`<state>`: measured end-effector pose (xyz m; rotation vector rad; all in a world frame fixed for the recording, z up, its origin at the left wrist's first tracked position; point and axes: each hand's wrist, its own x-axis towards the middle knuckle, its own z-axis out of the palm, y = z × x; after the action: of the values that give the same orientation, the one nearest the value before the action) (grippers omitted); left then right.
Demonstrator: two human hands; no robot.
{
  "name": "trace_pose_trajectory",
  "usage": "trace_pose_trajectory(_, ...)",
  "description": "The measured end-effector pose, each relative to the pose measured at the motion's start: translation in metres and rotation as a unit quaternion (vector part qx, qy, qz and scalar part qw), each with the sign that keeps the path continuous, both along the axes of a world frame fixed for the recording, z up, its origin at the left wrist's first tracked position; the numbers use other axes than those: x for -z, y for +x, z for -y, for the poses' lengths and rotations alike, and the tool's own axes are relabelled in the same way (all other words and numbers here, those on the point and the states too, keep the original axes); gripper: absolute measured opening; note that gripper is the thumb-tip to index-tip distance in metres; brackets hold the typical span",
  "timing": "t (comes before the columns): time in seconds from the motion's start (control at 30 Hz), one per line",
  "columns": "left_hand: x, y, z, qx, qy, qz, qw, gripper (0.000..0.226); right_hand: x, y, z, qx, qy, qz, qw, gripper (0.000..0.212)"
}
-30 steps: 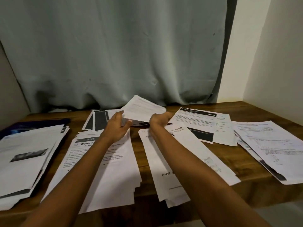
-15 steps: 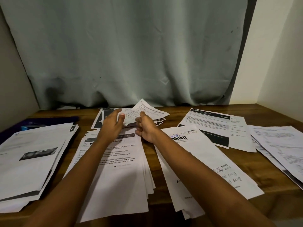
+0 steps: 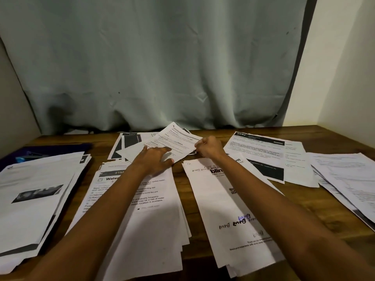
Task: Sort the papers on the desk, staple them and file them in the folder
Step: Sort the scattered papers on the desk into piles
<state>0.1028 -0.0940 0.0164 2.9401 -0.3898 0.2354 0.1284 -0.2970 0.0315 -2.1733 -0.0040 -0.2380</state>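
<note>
Several piles of printed papers cover the wooden desk (image 3: 300, 201). A small tilted printed sheet (image 3: 174, 141) lies at the back centre on a dark-striped pile (image 3: 129, 139). My right hand (image 3: 210, 148) pinches this sheet's right edge with curled fingers. My left hand (image 3: 155, 160) rests on its near left part with fingers spread. Below my arms lie a "Water" pile (image 3: 142, 216) and a long "blinkit" sheet pile (image 3: 229, 209). A dark blue folder (image 3: 50, 149) shows at the back left, partly under a paper pile (image 3: 34, 195).
A black-headed paper pile (image 3: 263, 155) lies right of centre, and another white pile (image 3: 345, 179) reaches the right edge. A grey curtain (image 3: 162, 67) hangs behind the desk, and walls close in on both sides. A small blue object (image 3: 22, 158) sits on the folder.
The small sheet has come down from being lifted and now lies flatter on the back pile. My right hand moved right to its edge; my left hand spread flat on it.
</note>
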Motion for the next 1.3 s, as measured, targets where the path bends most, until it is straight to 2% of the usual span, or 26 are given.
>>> trace_pose_trajectory(0.17,-0.005,0.012,0.014,-0.008,0.041,-0.034,0.999,0.073,0.010,0.008,0.011,0.001,-0.095,0.018,0.995,0.016)
trace_pose_trajectory(0.27,-0.005,0.015,0.025,0.005,0.052,-0.020,0.998,0.073,0.023,0.006,0.009,-0.021,-0.131,0.011,0.991,0.028)
trace_pose_trajectory(0.43,-0.004,0.020,0.029,-0.001,0.072,-0.016,0.997,0.064,0.045,0.001,0.010,-0.070,-0.214,0.082,0.971,0.044)
trace_pose_trajectory(0.6,-0.008,0.027,0.016,-0.021,0.089,-0.022,0.996,0.058,0.052,0.009,0.012,-0.091,-0.216,0.086,0.968,0.044)
trace_pose_trajectory(0.83,-0.012,0.036,-0.010,-0.061,0.050,-0.012,0.997,0.056,0.054,0.012,0.013,-0.090,-0.203,0.083,0.971,0.047)
trace_pose_trajectory(1.03,-0.002,0.041,-0.027,-0.092,0.058,-0.061,0.992,0.055,0.054,0.013,0.012,-0.087,-0.211,0.079,0.970,0.046)
trace_pose_trajectory(1.17,0.006,0.046,-0.037,-0.099,-0.001,-0.085,0.991,0.052,0.051,0.012,0.012,-0.080,-0.228,0.095,0.966,0.047)
trace_pose_trajectory(1.3,0.016,0.050,-0.046,-0.093,-0.065,-0.084,0.990,0.049,0.035,0.016,0.003,-0.092,-0.280,0.147,0.944,0.047)
